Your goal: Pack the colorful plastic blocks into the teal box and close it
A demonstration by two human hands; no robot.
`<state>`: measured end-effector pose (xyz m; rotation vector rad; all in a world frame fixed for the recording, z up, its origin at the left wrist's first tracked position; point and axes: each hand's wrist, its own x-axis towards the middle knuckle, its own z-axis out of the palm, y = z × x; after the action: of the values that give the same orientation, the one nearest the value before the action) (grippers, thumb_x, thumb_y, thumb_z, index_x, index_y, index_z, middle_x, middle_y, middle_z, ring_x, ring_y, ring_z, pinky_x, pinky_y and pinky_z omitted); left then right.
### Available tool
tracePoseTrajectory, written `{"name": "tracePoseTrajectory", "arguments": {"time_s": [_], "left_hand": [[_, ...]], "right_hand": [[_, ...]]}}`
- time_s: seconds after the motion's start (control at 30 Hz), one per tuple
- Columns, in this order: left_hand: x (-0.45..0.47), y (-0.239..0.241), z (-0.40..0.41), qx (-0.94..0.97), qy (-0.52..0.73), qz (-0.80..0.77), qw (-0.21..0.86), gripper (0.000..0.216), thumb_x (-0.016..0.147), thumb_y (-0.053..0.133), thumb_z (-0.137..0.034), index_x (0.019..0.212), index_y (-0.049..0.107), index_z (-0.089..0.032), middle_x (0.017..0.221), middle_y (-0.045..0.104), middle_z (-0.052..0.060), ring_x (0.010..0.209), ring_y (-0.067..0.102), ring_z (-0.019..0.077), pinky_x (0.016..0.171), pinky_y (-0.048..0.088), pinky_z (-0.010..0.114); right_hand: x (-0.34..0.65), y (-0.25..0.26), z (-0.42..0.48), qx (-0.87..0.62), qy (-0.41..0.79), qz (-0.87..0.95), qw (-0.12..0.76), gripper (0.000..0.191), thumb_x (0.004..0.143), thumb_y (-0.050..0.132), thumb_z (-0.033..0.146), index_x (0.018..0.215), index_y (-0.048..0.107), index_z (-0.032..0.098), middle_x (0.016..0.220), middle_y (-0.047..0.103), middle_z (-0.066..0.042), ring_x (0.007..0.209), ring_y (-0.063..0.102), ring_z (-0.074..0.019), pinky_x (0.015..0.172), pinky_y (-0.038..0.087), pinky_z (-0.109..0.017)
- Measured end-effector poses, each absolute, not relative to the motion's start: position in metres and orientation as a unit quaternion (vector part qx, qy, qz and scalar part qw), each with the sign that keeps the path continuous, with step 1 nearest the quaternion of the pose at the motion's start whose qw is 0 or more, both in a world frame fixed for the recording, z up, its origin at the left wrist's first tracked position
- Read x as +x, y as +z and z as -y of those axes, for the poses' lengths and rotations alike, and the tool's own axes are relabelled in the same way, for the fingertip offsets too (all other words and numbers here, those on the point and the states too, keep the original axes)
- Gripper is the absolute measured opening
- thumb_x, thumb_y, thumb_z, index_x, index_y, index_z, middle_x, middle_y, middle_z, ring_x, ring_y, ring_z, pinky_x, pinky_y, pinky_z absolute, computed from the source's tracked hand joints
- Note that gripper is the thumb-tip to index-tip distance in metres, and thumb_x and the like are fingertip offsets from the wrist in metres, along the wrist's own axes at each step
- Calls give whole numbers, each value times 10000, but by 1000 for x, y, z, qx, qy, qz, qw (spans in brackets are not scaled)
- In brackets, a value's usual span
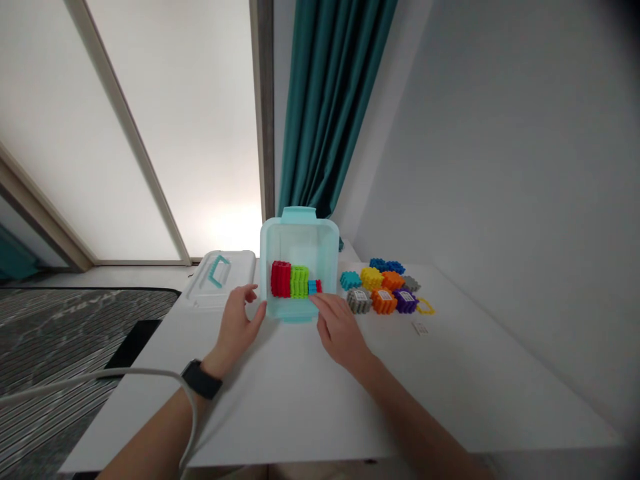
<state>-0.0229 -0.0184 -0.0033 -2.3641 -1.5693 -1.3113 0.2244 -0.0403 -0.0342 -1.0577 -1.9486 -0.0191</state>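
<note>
A light teal plastic box stands on the table with its open side up. Inside, a red stack of ridged pieces, a green stack and a small blue and red set of pieces sit in a row. My left hand is beside the box's left front corner, thumb and fingers apart, holding nothing. My right hand reaches over the right front rim, its fingers stretched out at the small blue and red pieces. It partly covers them; whether the fingertips touch them I cannot tell.
Right of the box lie several ridged stacks, among them a yellow stack, an orange stack and a purple stack, with a yellow ring. The clear lid lies left. A white cable crosses my left forearm.
</note>
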Motion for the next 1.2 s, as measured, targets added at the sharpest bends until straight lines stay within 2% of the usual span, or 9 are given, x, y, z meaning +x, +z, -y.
{"name": "tracePoseTrajectory", "arguments": {"time_s": [0.1, 0.17, 0.3, 0.47, 0.6, 0.83, 0.97, 1.07, 1.2], "left_hand": [[-26, -10, 12, -730, -411, 532, -124, 425, 920, 560, -383, 1292, 472, -198, 936, 613, 31, 798, 602, 173, 697, 503, 311], [-25, -13, 11, -729, -398, 532, -164, 465, 908, 572, -402, 1312, 464, -198, 938, 625, 33, 798, 607, 174, 665, 490, 295], [-22, -14, 12, -736, -385, 520, -202, 475, 909, 557, -394, 1323, 448, -186, 923, 620, 34, 793, 606, 177, 604, 457, 266], [-20, -12, 14, -726, -382, 520, -239, 472, 928, 515, -381, 1343, 422, -176, 904, 581, 26, 764, 584, 165, 559, 428, 241], [-19, -9, 15, -715, -385, 525, -254, 476, 930, 513, -379, 1357, 422, -190, 897, 564, 17, 757, 574, 157, 572, 424, 238], [-19, -8, 14, -706, -397, 521, -269, 488, 924, 523, -389, 1357, 428, -185, 881, 536, 4, 768, 564, 155, 603, 435, 249], [-21, -10, 12, -698, -400, 529, -269, 474, 921, 529, -391, 1343, 447, -191, 881, 536, 4, 770, 557, 153, 599, 432, 243], [-22, -11, 11, -696, -404, 532, -264, 448, 928, 514, -385, 1331, 462, -194, 870, 542, 0, 752, 553, 149, 625, 444, 258], [-22, -13, 9, -695, -407, 534, -257, 443, 926, 515, -386, 1319, 481, -183, 886, 564, 10, 753, 567, 154, 646, 460, 281]], "right_hand": [[208, -19, 22, -410, 20, 817, 404, 514, 907, 393, 68, 1401, 496, 161, 1337, 595, -130, 1246, 510, -254, 1089, 419, -472], [196, -6, 1, -415, 28, 824, 385, 505, 913, 392, 90, 1404, 492, 152, 1380, 571, -130, 1288, 479, -263, 1103, 401, -475], [177, 18, -44, -440, 49, 834, 330, 480, 909, 422, 125, 1382, 502, 114, 1403, 543, -148, 1288, 465, -272, 1089, 399, -450], [166, 28, -76, -433, 59, 873, 219, 391, 880, 512, 186, 1262, 585, 142, 1265, 601, -152, 1160, 531, -290, 1003, 427, -460], [166, 26, -85, -414, 69, 887, 193, 393, 878, 524, 188, 1265, 588, 163, 1252, 619, -135, 1137, 537, -286, 982, 428, -443], [170, 23, -91, -397, 91, 890, 205, 452, 868, 540, 165, 1318, 574, 166, 1328, 622, -143, 1204, 535, -306, 1029, 417, -489], [179, 28, -80, -384, 159, 862, 292, 544, 899, 487, 146, 1443, 462, 151, 1476, 516, -147, 1369, 450, -250, 1147, 361, -461], [194, 31, -57, -382, 236, 820, 356, 588, 942, 479, 201, 1517, 360, 186, 1552, 435, -116, 1436, 394, -211, 1205, 312, -439], [219, 17, -21, -363, 329, 773, 402, 589, 974, 505, 261, 1536, 329, 258, 1575, 412, -80, 1446, 399, -209, 1187, 354, -468]]}}
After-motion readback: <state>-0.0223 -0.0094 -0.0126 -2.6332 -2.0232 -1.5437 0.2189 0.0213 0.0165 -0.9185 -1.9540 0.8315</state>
